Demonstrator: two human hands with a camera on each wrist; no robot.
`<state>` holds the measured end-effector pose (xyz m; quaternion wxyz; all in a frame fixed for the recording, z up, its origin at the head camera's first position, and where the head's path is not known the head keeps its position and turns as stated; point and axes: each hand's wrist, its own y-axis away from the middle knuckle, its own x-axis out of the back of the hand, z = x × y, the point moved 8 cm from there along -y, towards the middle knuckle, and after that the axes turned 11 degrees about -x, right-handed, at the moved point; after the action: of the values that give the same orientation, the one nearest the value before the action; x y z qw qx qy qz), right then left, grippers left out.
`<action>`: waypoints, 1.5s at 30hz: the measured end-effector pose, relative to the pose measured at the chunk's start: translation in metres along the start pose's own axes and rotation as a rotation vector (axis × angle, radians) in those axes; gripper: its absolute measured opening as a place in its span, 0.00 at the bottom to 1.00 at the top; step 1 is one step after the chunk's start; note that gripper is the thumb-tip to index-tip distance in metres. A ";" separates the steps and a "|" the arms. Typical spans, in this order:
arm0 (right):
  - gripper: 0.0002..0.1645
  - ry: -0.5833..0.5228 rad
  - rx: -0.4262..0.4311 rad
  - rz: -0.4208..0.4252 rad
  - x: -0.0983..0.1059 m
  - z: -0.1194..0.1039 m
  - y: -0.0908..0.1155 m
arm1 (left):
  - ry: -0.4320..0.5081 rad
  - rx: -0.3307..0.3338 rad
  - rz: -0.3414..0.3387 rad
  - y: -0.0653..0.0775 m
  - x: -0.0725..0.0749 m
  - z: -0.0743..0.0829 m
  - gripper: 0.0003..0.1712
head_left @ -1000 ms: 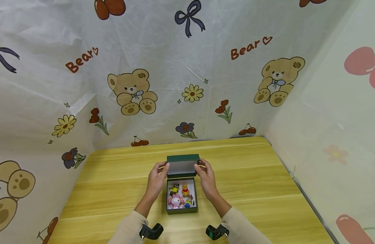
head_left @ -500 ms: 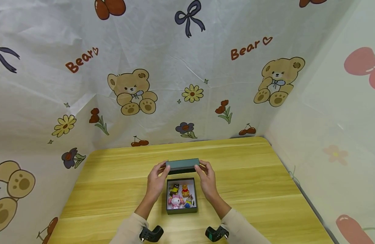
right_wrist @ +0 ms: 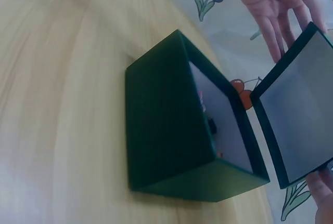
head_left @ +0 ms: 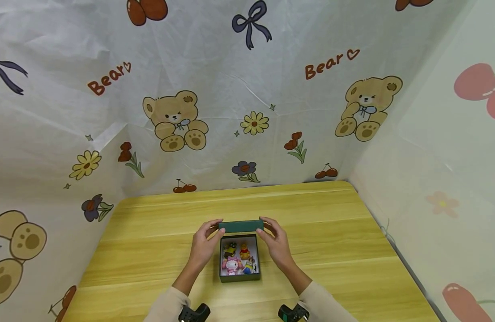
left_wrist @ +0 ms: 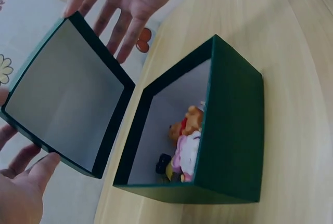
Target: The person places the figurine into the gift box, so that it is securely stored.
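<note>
A dark green box lid (head_left: pixel 241 226) is held level at its two ends, just beyond the far rim of an uncovered green box (head_left: pixel 240 278). My left hand (head_left: pixel 203 243) grips the lid's left end between thumb and fingers; my right hand (head_left: pixel 277 246) pinches the right end likewise. Both wrist views show the lid's pale inside (left_wrist: pixel 73 94) facing the box, apart from it. Inside the box are a pink-and-white figurine (head_left: pixel 232 265), a red-shirted bear figurine (head_left: pixel 245 251), a yellow-and-black figurine (head_left: pixel 230 249) and a blue-and-yellow figurine (head_left: pixel 249 267).
The box stands on a light wooden table (head_left: pixel 159 250). A white cloth (head_left: pixel 215 71) printed with bears and flowers hangs behind the table, and another pale printed sheet (head_left: pixel 416 170) runs along the right side. Black wrist devices (head_left: pixel 194 313) sit at both sleeves.
The lid has turned over so its pale inside no longer shows in the head view. Both hands brought it lower and nearer the box, which has stayed put with its figurines.
</note>
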<state>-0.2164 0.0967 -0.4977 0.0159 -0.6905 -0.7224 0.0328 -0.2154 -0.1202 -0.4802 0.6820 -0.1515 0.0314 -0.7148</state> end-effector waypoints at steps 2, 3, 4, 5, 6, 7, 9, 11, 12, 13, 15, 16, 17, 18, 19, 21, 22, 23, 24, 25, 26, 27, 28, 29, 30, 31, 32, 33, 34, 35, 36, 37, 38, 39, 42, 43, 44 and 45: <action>0.22 -0.007 0.011 -0.017 0.001 0.002 0.001 | 0.011 -0.001 -0.021 0.003 0.000 0.005 0.20; 0.22 -0.011 0.014 -0.024 0.002 0.003 0.002 | 0.016 -0.003 -0.030 0.004 0.000 0.007 0.20; 0.22 -0.015 0.016 -0.033 0.002 0.004 0.003 | 0.014 -0.017 -0.040 0.005 -0.001 0.006 0.20; 0.23 -0.018 0.019 -0.044 0.002 0.004 0.004 | 0.021 -0.032 -0.048 0.006 -0.001 0.003 0.20; 0.23 -0.025 0.020 -0.056 0.002 0.006 0.005 | 0.029 -0.049 -0.056 0.007 -0.001 0.000 0.21; 0.24 -0.033 0.025 -0.072 0.002 0.006 0.006 | 0.037 -0.064 -0.061 0.008 0.000 -0.003 0.20; 0.24 -0.037 0.038 -0.101 0.002 0.007 0.009 | 0.046 -0.094 -0.075 0.009 -0.001 -0.011 0.20; 0.24 -0.038 0.058 -0.124 0.002 0.008 0.012 | 0.055 -0.123 -0.091 0.011 -0.001 -0.014 0.20; 0.24 -0.034 0.068 -0.132 0.002 0.009 0.013 | 0.055 -0.133 -0.101 0.012 -0.001 -0.014 0.19; 0.23 -0.031 0.072 -0.137 0.002 0.010 0.015 | 0.058 -0.143 -0.108 0.013 -0.001 -0.014 0.19; 0.23 -0.021 0.080 -0.143 0.003 0.012 0.018 | 0.067 -0.161 -0.124 0.015 -0.002 -0.014 0.19; 0.23 -0.018 0.082 -0.145 0.003 0.014 0.019 | 0.072 -0.165 -0.133 0.016 -0.002 -0.015 0.19; 0.23 -0.016 0.082 -0.150 0.003 0.014 0.020 | 0.078 -0.169 -0.141 0.017 -0.002 -0.015 0.18; 0.24 -0.010 0.085 -0.155 0.003 0.015 0.020 | 0.082 -0.173 -0.148 0.019 -0.003 -0.016 0.19; 0.23 -0.005 0.087 -0.160 0.003 0.015 0.021 | 0.086 -0.175 -0.153 0.020 -0.003 -0.016 0.19; 0.23 0.010 0.099 -0.171 0.003 0.015 0.023 | 0.085 -0.178 -0.165 0.021 -0.003 -0.017 0.19; 0.23 0.018 0.103 -0.176 0.003 0.015 0.024 | 0.084 -0.179 -0.169 0.022 -0.003 -0.018 0.19; 0.23 0.026 0.111 -0.179 0.003 0.015 0.025 | 0.080 -0.179 -0.174 0.023 -0.003 -0.018 0.19; 0.23 0.036 0.119 -0.183 0.003 0.015 0.026 | 0.078 -0.179 -0.179 0.023 -0.003 -0.019 0.19; 0.23 0.045 0.127 -0.186 0.003 0.014 0.027 | 0.076 -0.177 -0.186 0.024 -0.003 -0.020 0.19; 0.23 0.059 0.139 -0.188 0.004 0.014 0.028 | 0.074 -0.178 -0.193 0.025 -0.003 -0.021 0.19; 0.23 0.064 0.141 -0.187 0.004 0.015 0.029 | 0.072 -0.180 -0.200 0.026 -0.003 -0.021 0.20; 0.23 0.073 0.150 -0.188 0.004 0.015 0.031 | 0.072 -0.183 -0.207 0.027 -0.003 -0.022 0.20; 0.23 0.076 0.153 -0.190 0.005 0.016 0.032 | 0.070 -0.189 -0.215 0.028 -0.003 -0.022 0.20; 0.23 0.082 0.164 -0.193 0.005 0.017 0.033 | 0.069 -0.197 -0.222 0.029 -0.003 -0.022 0.20; 0.23 0.083 0.163 -0.193 0.005 0.018 0.034 | 0.064 -0.204 -0.228 0.031 -0.004 -0.022 0.21; 0.23 0.085 0.168 -0.195 0.006 0.019 0.035 | 0.059 -0.213 -0.231 0.032 -0.004 -0.022 0.21; 0.23 0.080 0.167 -0.197 0.006 0.021 0.036 | 0.054 -0.218 -0.234 0.033 -0.004 -0.022 0.20; 0.24 0.083 0.175 -0.201 0.005 0.022 0.037 | 0.051 -0.222 -0.235 0.034 -0.004 -0.021 0.20; 0.24 0.080 0.174 -0.204 0.005 0.023 0.038 | 0.046 -0.226 -0.235 0.035 -0.005 -0.020 0.20; 0.24 0.084 0.181 -0.207 0.005 0.024 0.038 | 0.040 -0.228 -0.236 0.037 -0.005 -0.019 0.20; 0.24 0.082 0.175 -0.207 0.005 0.025 0.039 | 0.037 -0.227 -0.237 0.038 -0.006 -0.018 0.20; 0.23 0.085 0.181 -0.209 0.005 0.025 0.040 | 0.036 -0.226 -0.237 0.039 -0.006 -0.015 0.20; 0.23 0.086 0.181 -0.211 0.005 0.026 0.040 | 0.035 -0.224 -0.237 0.041 -0.006 -0.013 0.19; 0.22 0.100 0.182 -0.212 0.004 0.028 0.041 | 0.026 -0.232 -0.238 0.045 -0.006 -0.002 0.19; 0.22 0.104 0.178 -0.211 0.004 0.029 0.042 | 0.025 -0.235 -0.237 0.046 -0.006 0.001 0.19; 0.22 0.113 0.179 -0.211 0.004 0.029 0.042 | 0.020 -0.244 -0.235 0.047 -0.006 0.004 0.19; 0.22 0.122 0.178 -0.210 0.003 0.030 0.042 | 0.017 -0.255 -0.233 0.048 -0.006 0.006 0.19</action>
<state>-0.1764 0.1011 -0.5304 0.1244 -0.6078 -0.7825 0.0526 -0.1677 -0.1166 -0.4871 0.5695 -0.2337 0.1099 -0.7804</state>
